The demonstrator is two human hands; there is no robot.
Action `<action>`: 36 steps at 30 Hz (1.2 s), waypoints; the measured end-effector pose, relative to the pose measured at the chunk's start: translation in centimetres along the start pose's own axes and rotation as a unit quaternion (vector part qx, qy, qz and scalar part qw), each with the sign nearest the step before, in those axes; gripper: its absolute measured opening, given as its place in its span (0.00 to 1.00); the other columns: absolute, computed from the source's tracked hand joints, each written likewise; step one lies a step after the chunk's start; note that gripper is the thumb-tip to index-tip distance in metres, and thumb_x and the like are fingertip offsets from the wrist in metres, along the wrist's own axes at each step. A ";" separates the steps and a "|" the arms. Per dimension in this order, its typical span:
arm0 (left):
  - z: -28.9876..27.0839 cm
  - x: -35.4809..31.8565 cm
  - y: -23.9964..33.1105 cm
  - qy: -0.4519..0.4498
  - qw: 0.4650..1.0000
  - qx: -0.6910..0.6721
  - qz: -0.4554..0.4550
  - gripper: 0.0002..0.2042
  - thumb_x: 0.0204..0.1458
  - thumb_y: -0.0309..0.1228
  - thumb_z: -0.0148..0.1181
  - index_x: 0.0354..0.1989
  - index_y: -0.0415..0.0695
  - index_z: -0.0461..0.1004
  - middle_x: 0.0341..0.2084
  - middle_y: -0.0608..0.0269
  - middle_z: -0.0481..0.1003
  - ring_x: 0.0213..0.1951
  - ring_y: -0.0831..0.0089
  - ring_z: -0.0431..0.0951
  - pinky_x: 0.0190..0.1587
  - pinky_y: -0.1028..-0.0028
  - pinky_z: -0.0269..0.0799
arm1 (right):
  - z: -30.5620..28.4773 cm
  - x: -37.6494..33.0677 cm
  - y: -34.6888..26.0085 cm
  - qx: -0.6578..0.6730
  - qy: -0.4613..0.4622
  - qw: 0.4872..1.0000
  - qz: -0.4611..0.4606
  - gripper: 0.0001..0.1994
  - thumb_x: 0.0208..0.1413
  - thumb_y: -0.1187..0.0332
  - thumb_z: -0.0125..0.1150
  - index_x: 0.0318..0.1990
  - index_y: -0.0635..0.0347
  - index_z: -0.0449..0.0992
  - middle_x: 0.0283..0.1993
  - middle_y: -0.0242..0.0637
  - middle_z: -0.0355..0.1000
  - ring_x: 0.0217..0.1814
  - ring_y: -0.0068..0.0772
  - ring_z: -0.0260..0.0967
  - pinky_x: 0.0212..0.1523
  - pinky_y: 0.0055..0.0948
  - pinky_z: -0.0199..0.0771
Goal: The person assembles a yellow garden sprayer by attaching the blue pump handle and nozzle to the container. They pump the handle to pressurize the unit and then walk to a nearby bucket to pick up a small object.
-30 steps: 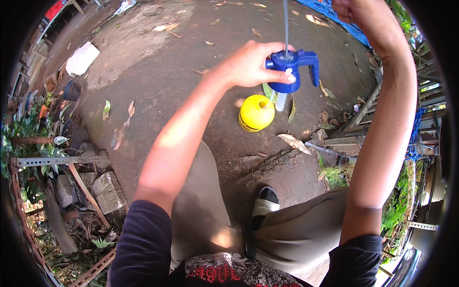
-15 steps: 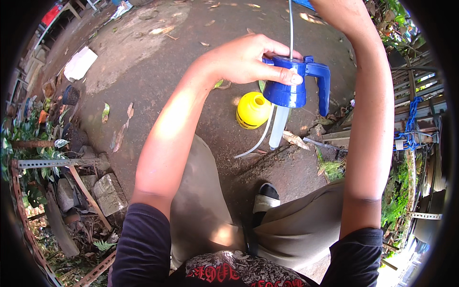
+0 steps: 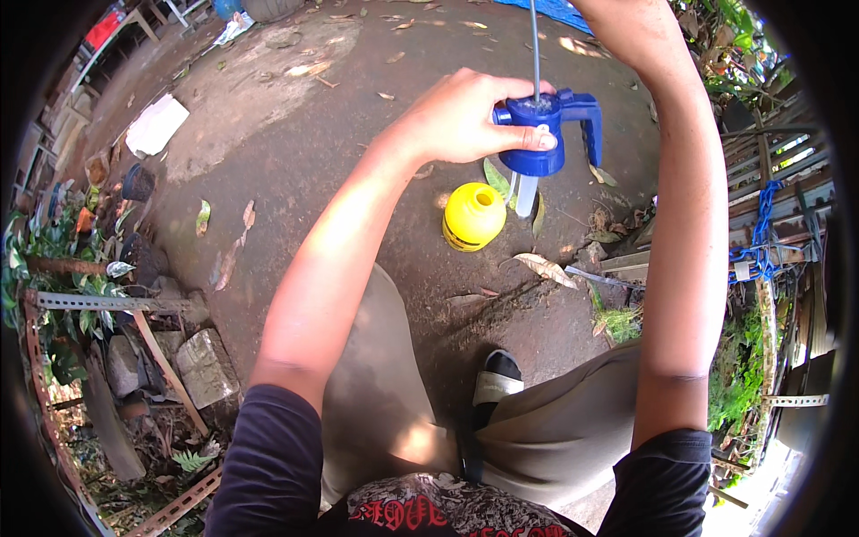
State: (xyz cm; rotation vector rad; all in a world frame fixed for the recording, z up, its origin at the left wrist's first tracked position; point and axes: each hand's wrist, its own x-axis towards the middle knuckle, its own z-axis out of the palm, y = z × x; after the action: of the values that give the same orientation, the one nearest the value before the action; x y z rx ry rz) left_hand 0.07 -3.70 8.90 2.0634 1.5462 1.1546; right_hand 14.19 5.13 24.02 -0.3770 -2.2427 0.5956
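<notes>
Gripping a blue pump head (image 3: 534,162) in the left hand (image 3: 461,116), held above the ground (image 3: 340,206), just right of a yellow bottle (image 3: 474,220).
Showing the bottle upright on the ground, mouth uncovered; cannot make out any contents. Hanging a translucent cylinder (image 3: 525,197) from the pump head, outside the bottle, beside a thin tube (image 3: 512,190) with its lower end hard to discern. Scattered with fallen leaves (image 3: 544,269) underfoot; flanked by a white sheet (image 3: 157,124) and concrete blocks (image 3: 207,368) at left, slatted wood (image 3: 792,148) at right. Losing most of the right hand (image 3: 604,18) past the top edge; cannot tell whether clenched on the grey rod (image 3: 535,54) or released.
</notes>
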 end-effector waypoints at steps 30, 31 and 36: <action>0.6 -1.8 -3.5 0.050 0.988 0.133 -0.064 0.32 0.48 0.53 0.73 0.58 0.45 0.79 0.35 0.51 0.83 0.36 0.63 0.84 0.44 0.65 0.77 | 4.8 0.0 4.0 -0.084 -0.012 0.991 -0.104 0.15 0.50 0.60 0.71 0.30 0.66 0.78 0.28 0.48 0.76 0.33 0.43 0.78 0.38 0.39 0.76; 0.5 -1.8 -3.5 0.038 0.987 0.136 -0.076 0.32 0.49 0.53 0.73 0.58 0.46 0.79 0.35 0.51 0.84 0.36 0.62 0.84 0.45 0.64 0.77 | 4.9 0.1 4.4 -0.092 -0.022 0.991 -0.096 0.16 0.50 0.60 0.71 0.29 0.66 0.78 0.28 0.49 0.76 0.33 0.44 0.78 0.37 0.40 0.76; 1.6 -1.8 -4.6 0.000 0.990 0.104 -0.093 0.32 0.50 0.53 0.72 0.60 0.47 0.77 0.36 0.50 0.84 0.39 0.61 0.85 0.46 0.63 0.77 | 5.3 0.0 6.3 -0.105 -0.054 0.992 -0.054 0.17 0.50 0.58 0.72 0.29 0.66 0.78 0.27 0.52 0.76 0.32 0.47 0.78 0.37 0.41 0.76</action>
State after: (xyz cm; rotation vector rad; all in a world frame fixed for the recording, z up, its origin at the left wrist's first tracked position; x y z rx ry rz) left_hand -1.87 -3.28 4.11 1.9892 1.8842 0.9619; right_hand 10.74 8.94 17.58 -0.3321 -2.4207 0.3315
